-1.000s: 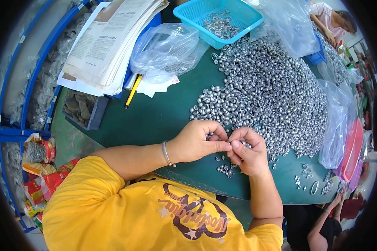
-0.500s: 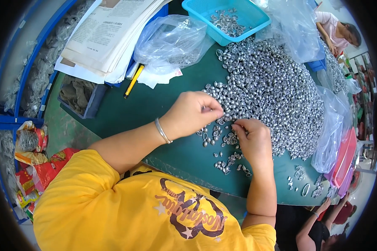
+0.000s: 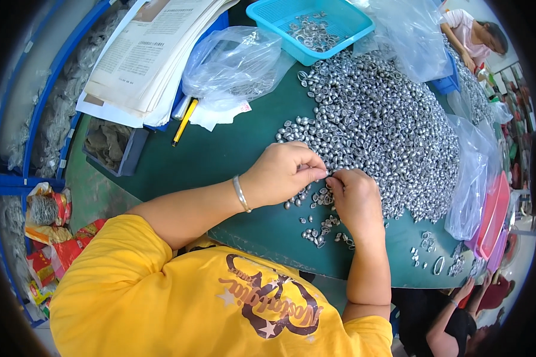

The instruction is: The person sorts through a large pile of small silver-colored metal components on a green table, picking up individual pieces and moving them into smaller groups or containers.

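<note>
A wide heap of small silver oval metal pieces [image 3: 387,131], some domed and some like open rings, covers much of the green table [image 3: 184,169]. At the heap's near left edge, my left hand [image 3: 283,175] is closed in a pinch, thumb against fingers. My right hand [image 3: 357,199] pinches too, its fingertips meeting those of the left. Whatever lies between the fingertips is too small to make out. Just below the hands are a few loose silver pieces [image 3: 321,229].
Behind the heap stands a turquoise basket [image 3: 345,38] with silver pieces inside. Papers [image 3: 149,59], a clear plastic bag [image 3: 232,71] and a yellow pen [image 3: 186,122] lie back left. A red tray [image 3: 495,217] sits at right. Other people work beyond the table.
My left hand has moved down and right, so its fingertips now meet the right hand's. The right hand stays nearly in place. The whole view has shifted slightly.
</note>
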`<control>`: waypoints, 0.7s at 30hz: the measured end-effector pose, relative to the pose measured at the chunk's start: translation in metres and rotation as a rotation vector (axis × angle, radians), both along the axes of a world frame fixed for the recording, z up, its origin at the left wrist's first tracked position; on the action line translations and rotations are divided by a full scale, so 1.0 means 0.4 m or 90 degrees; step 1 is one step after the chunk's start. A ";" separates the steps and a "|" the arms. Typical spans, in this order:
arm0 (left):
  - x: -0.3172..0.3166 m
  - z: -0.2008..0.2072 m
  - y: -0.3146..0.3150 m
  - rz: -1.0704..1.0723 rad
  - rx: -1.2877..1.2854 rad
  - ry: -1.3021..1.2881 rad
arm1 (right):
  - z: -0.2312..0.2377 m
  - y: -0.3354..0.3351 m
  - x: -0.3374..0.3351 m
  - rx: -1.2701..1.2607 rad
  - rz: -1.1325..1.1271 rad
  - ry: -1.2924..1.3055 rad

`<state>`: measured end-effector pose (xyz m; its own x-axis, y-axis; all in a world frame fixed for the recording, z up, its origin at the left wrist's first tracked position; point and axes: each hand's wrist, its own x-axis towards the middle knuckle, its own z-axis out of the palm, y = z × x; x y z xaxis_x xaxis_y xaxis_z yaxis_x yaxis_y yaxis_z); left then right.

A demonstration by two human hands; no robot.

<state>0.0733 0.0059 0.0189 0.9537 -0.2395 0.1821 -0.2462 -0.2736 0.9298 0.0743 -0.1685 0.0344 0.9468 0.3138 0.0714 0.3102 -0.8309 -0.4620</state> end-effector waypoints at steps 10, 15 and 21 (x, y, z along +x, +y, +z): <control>-0.025 -0.003 0.012 -0.186 -0.627 0.585 | -0.009 -0.042 0.023 1.054 -0.053 0.713; -0.026 -0.016 0.012 -0.212 -0.668 0.588 | -0.022 -0.049 0.026 1.151 0.004 0.800; -0.003 0.005 0.035 -0.244 -0.738 0.613 | -0.034 -0.057 0.026 1.288 0.089 0.739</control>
<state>0.0720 0.0198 0.0210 0.7323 -0.6540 -0.1897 0.6619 0.6182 0.4240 0.0848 -0.1913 0.0206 0.7923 0.6028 -0.0938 -0.5964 0.7330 -0.3270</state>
